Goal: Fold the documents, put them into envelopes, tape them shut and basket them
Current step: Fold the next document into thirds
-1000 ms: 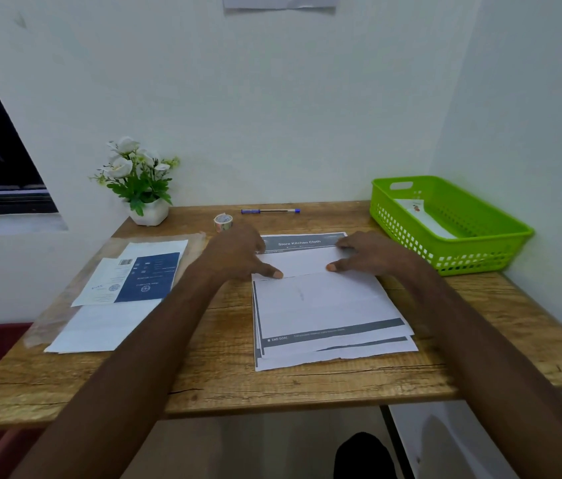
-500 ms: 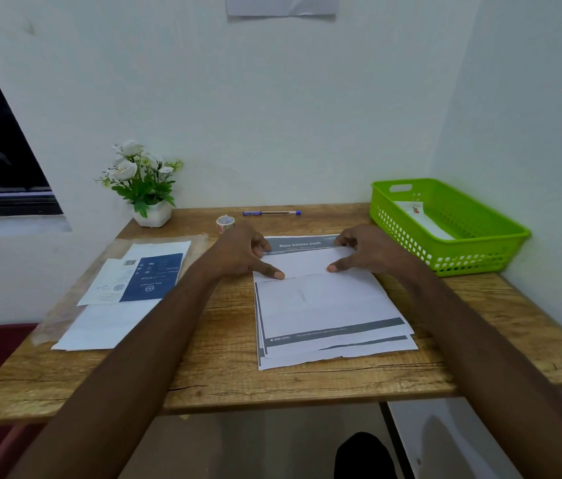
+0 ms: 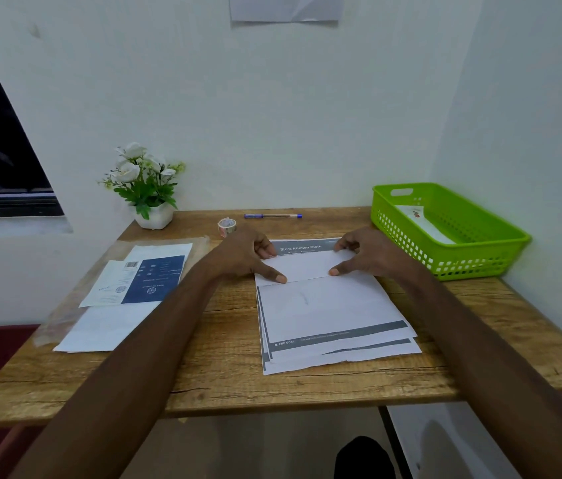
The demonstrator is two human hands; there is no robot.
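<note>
1. Head view, hands: the left hand (image 3: pixel 245 257) and right hand (image 3: pixel 369 254) sit at the 12 o'clock end of the document stack (image 3: pixel 335 323). Both have closed inward since a second ago. Each pinches the folded-down flap (image 3: pixel 307 266) of the top sheet, fingers curled on its far edge and thumb laid on its near edge.
2. Head view, fold: the flap lies nearly flat, its free edge crossing the sheet. My judgement: first fold made, crease not yet pressed, further folds outstanding.
3. Head view, supplies: envelopes (image 3: pixel 134 288) lie at 9 o'clock of the stack; tape roll (image 3: pixel 227 225) and pen (image 3: pixel 272 216) at 12 o'clock, unmoved.
4. Head view, destination: green basket (image 3: pixel 480 267) at 2 o'clock already holds one white packet (image 3: pixel 424 224). Several sheets remain.
</note>
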